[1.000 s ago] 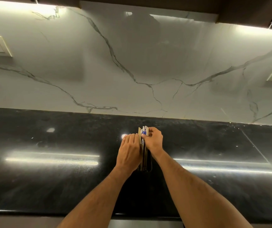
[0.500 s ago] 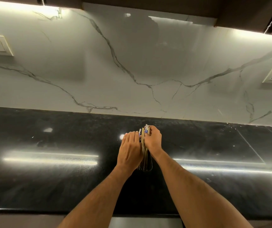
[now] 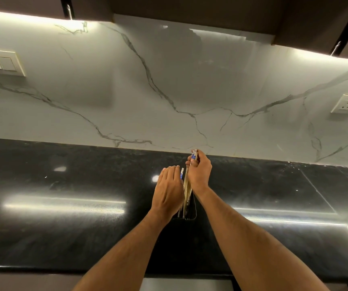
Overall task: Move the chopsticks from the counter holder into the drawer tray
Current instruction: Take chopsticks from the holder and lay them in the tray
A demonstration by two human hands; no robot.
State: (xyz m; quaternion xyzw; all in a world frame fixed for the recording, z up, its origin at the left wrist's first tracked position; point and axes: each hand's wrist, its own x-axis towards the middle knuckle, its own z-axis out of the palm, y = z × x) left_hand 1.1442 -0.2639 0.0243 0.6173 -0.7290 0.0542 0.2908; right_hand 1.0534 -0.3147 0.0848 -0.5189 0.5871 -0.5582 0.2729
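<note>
**Chopsticks Partly Raised From Holder**

Since the earlier frame, right hand (image 3: 199, 174) has risen, clenched on slim pale chopsticks (image 3: 186, 190). Left hand (image 3: 168, 192), fingers loose, rests against them. Lower ends sit in dark holder (image 3: 193, 214), frame centre, on glossy black counter (image 3: 63, 206).

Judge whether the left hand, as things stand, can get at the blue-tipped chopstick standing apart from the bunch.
Probably yes. The left hand lies right beside that lone chopstick, fingertips at its top, nothing between them. The right hand grips the other chopsticks, clear of it.
</note>
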